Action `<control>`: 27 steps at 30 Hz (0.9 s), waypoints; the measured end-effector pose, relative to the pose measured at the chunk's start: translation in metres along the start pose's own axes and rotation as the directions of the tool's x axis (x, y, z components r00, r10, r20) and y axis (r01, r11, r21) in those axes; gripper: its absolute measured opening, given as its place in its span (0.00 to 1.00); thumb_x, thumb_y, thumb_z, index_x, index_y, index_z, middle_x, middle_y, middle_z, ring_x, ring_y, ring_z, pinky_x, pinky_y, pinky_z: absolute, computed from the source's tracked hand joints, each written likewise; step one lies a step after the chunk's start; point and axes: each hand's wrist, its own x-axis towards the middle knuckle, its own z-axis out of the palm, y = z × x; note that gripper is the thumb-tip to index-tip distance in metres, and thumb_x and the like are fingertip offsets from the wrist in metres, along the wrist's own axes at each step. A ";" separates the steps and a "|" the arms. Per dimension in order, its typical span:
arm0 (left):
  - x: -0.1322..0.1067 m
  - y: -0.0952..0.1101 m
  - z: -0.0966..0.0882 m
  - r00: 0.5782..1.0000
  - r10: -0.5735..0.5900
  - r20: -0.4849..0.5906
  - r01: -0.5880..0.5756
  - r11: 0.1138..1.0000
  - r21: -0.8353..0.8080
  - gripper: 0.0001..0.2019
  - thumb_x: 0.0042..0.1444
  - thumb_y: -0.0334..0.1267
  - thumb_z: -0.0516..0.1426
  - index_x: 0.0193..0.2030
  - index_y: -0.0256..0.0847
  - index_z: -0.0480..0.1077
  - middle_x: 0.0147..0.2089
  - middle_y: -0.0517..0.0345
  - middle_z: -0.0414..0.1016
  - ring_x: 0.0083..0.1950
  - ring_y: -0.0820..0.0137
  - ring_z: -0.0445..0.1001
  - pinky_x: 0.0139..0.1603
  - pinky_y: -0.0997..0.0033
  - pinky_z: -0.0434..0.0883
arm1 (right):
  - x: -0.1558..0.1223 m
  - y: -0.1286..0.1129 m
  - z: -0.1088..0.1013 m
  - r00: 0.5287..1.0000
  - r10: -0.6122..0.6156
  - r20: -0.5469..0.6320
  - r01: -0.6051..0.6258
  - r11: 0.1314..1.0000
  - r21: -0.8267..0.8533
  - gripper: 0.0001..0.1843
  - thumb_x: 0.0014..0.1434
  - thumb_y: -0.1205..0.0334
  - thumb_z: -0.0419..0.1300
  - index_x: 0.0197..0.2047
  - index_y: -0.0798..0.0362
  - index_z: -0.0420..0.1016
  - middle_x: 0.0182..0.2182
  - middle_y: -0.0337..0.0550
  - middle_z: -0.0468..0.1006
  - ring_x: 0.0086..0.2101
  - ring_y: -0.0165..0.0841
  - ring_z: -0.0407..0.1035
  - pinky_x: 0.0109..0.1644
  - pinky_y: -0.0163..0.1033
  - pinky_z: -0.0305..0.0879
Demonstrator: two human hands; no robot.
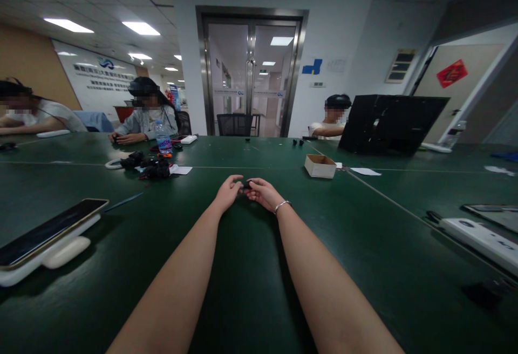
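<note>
Both hands meet at frame center, over the green table (364, 246). Left hand (227, 192) & right hand (264, 192) pinch a small black part (246, 185) btw their fingertips, fingers curled together and clamped on it from either side. Part too small to tell what it is. Bracelet (282, 205) on right wrist. Cardboard box (319, 165) upper right of the hands, well apart. Phone (48, 230) at lower left. Water bottle (163, 137) upper left, near a seated person.
</note>
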 end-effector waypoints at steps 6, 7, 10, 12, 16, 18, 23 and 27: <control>-0.003 0.007 0.000 0.997 -0.067 0.027 0.068 0.997 -0.027 0.18 0.55 0.46 0.49 0.44 0.35 0.67 0.22 0.60 0.65 0.23 0.74 0.63 0.25 0.74 0.59 | 0.001 0.000 0.000 1.000 0.013 0.016 -0.013 1.000 -0.018 0.04 0.58 0.69 0.56 0.39 0.56 0.66 0.22 0.43 0.75 0.22 0.27 0.70 0.26 0.31 0.68; -0.003 0.007 0.000 0.999 -0.049 0.019 0.049 0.998 -0.026 0.18 0.53 0.45 0.51 0.45 0.36 0.67 0.23 0.61 0.65 0.23 0.74 0.63 0.26 0.74 0.59 | 0.001 0.000 0.000 1.000 0.012 0.010 -0.012 1.000 -0.016 0.04 0.58 0.69 0.56 0.39 0.56 0.66 0.22 0.43 0.75 0.22 0.27 0.70 0.26 0.31 0.68; -0.003 0.006 0.001 1.000 -0.023 -0.003 0.023 0.999 -0.036 0.19 0.48 0.45 0.56 0.46 0.37 0.66 0.24 0.62 0.66 0.25 0.75 0.65 0.28 0.75 0.60 | 0.000 0.000 0.000 1.000 0.009 0.003 -0.009 1.000 -0.011 0.05 0.57 0.68 0.57 0.39 0.56 0.66 0.22 0.43 0.75 0.22 0.28 0.70 0.26 0.32 0.68; -0.003 0.003 0.001 0.998 -0.062 0.023 0.062 0.998 -0.024 0.18 0.51 0.48 0.53 0.43 0.36 0.67 0.20 0.63 0.63 0.20 0.75 0.62 0.25 0.75 0.58 | 0.000 0.000 0.000 1.000 0.011 0.015 -0.011 1.000 -0.017 0.05 0.57 0.67 0.58 0.38 0.56 0.66 0.22 0.42 0.75 0.22 0.28 0.70 0.26 0.32 0.68; -0.001 0.000 0.001 0.999 -0.047 0.025 0.047 0.999 0.004 0.18 0.51 0.46 0.53 0.45 0.38 0.67 0.19 0.65 0.62 0.20 0.76 0.61 0.23 0.76 0.57 | 0.000 0.000 0.000 1.000 0.007 0.007 -0.007 1.000 -0.020 0.05 0.57 0.69 0.58 0.38 0.56 0.66 0.22 0.42 0.75 0.22 0.27 0.70 0.26 0.31 0.68; -0.001 0.001 0.001 0.999 -0.046 0.014 0.047 0.999 -0.026 0.19 0.50 0.43 0.55 0.48 0.37 0.65 0.22 0.63 0.65 0.22 0.76 0.62 0.24 0.76 0.58 | -0.001 -0.001 0.001 1.000 0.010 0.005 -0.009 1.000 -0.018 0.05 0.58 0.69 0.57 0.39 0.56 0.66 0.22 0.43 0.75 0.22 0.27 0.70 0.26 0.31 0.68; -0.002 0.002 0.001 0.999 -0.033 0.026 0.035 0.998 -0.054 0.17 0.53 0.43 0.51 0.46 0.36 0.66 0.22 0.62 0.64 0.23 0.75 0.64 0.26 0.75 0.60 | -0.001 0.000 0.001 1.000 0.007 0.013 -0.007 1.000 -0.015 0.05 0.57 0.68 0.58 0.38 0.56 0.66 0.22 0.42 0.75 0.22 0.27 0.70 0.26 0.32 0.68; -0.002 -0.001 0.002 1.000 -0.008 0.027 0.009 0.998 -0.058 0.22 0.47 0.42 0.58 0.49 0.37 0.64 0.27 0.61 0.68 0.28 0.74 0.68 0.30 0.75 0.63 | -0.001 0.000 0.000 1.000 0.001 0.013 -0.001 1.000 -0.005 0.05 0.57 0.68 0.58 0.38 0.56 0.67 0.22 0.42 0.75 0.22 0.27 0.70 0.27 0.32 0.68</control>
